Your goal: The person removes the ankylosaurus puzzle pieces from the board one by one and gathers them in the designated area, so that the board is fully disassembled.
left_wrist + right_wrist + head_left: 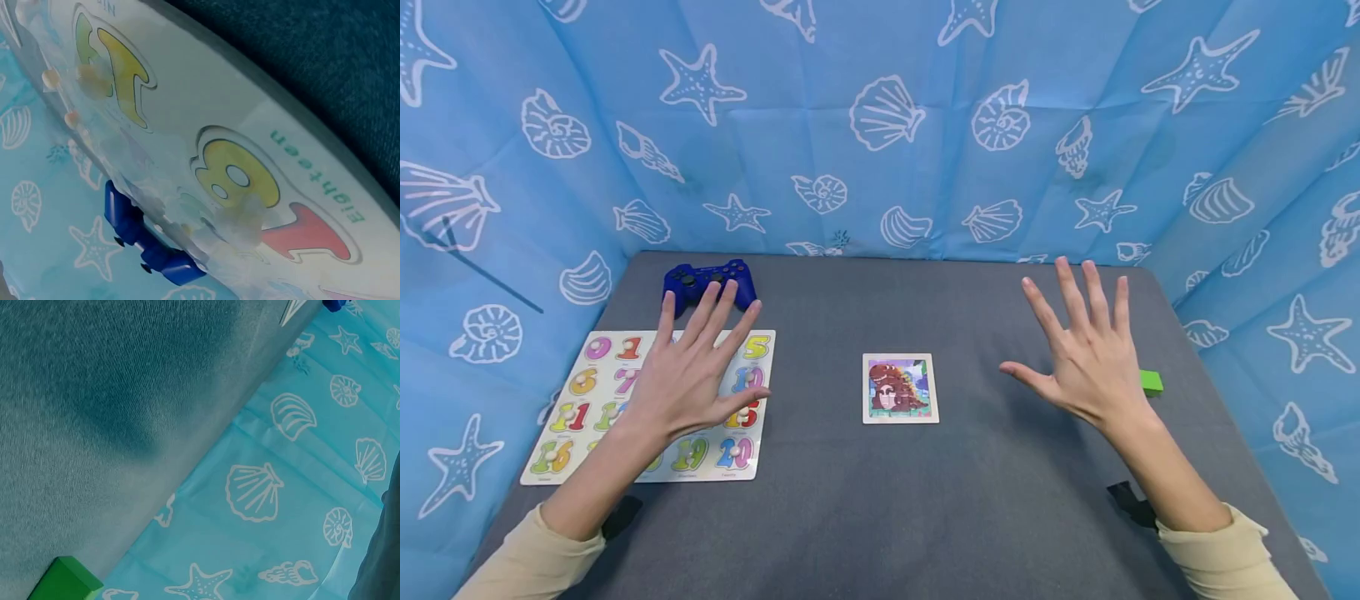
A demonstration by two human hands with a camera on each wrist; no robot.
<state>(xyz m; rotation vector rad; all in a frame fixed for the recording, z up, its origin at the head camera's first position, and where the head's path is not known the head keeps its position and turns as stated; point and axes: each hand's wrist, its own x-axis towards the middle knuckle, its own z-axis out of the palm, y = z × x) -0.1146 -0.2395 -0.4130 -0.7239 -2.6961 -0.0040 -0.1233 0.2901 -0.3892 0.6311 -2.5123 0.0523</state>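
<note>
My left hand (688, 379) is spread flat, palm down, above a white number puzzle board (700, 477) with colourful knobbed numerals, and it hides some of them. Just past its fingertips lies a blue game controller (709, 282). My right hand (1096, 367) is held with fingers apart over the right side of the table, holding nothing. Partly behind it is a green block (1151, 382). Between the hands lies a small square jigsaw puzzle (900, 388) with a brown dinosaur picture in a pale frame. The left wrist view shows the board's numerals close up.
A grey cloth-covered table (970, 500) carries everything. Blue curtains (940, 133) with white shells and starfish hang along its back and both sides. The controller sits near the back left edge, and the green block near the right edge.
</note>
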